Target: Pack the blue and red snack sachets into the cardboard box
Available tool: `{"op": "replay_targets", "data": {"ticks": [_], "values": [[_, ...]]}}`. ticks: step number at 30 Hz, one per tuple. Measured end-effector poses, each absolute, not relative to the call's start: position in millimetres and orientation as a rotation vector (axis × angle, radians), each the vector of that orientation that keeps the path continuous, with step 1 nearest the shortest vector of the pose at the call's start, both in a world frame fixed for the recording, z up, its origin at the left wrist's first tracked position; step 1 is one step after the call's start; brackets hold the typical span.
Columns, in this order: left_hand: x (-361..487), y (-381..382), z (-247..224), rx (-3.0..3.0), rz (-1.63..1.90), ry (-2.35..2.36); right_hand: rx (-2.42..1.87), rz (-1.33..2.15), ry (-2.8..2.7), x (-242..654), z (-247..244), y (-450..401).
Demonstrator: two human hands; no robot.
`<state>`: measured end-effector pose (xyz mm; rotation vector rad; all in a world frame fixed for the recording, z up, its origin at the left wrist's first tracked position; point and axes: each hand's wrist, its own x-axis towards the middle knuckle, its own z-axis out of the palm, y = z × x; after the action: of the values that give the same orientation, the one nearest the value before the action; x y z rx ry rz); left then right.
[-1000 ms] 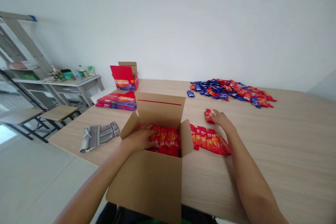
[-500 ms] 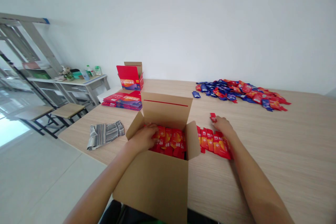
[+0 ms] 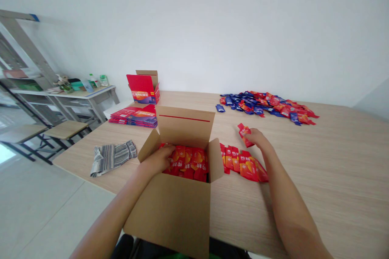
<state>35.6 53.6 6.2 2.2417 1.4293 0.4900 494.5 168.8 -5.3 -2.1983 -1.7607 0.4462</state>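
An open cardboard box stands at the table's near edge with its flaps spread, packed with a row of red sachets. My left hand reaches over the box's left side, resting on the sachets at that end with fingers and thumb apart; its fingertips are partly hidden. To the right of the box, my right hand pinches a red sachet, held tilted above the table. Below that hand, several more red sachets lie in an overlapping row, partly behind the box's right flap.
A heap of blue and red sachets lies at the back right, a lone blue sachet beside it. Flattened red cartons are stacked at the left, with an upright carton behind. A striped cloth lies near the left edge.
My right hand has raised a red sachet, which now shows more fully. My left hand stays in the box. The whole view has shifted slightly, so things appear further left.
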Motion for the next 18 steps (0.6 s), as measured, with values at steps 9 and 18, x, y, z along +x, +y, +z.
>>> {"op": "replay_targets", "data": {"ticks": [9,18], "values": [[49,43,24,2.312,0.613,1.527,-1.919,1.164,-2.01,442,5,152],[53,10,48,2.68,0.892,1.497,-2.127,1.008,-2.281,446,0,152]]}}
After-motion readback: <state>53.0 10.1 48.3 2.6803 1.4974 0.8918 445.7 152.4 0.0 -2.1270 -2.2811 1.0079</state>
